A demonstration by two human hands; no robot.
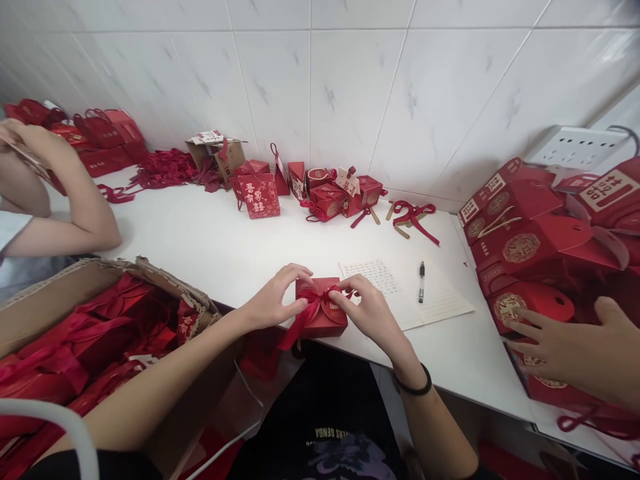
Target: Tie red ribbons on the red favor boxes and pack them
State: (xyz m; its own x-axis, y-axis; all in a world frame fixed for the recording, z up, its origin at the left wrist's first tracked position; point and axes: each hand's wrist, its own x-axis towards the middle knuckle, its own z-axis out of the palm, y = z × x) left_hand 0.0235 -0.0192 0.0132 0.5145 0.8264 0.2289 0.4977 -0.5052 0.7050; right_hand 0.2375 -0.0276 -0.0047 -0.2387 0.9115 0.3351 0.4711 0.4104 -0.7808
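Note:
A red gift box [327,325] lies at the near edge of the white table, with a dark red ribbon [311,308] tied across its top in a bow. One ribbon tail hangs over the box's left front side. My left hand [275,298] is at the box's left side, thumb and fingers apart, with the thumb tip beside a ribbon loop. On the other side, my right hand [367,308] pinches the ribbon near the knot between thumb and fingers. A dark band circles my right wrist.
At left stands a cardboard box [145,267] full of red boxes. Finished-looking gift boxes [327,200] line the wall. A pen [421,281] and paper [445,310] lie right. Another person's hand [575,347] reaches over stacked red boxes [525,247]; a person's arm [85,193] rests left.

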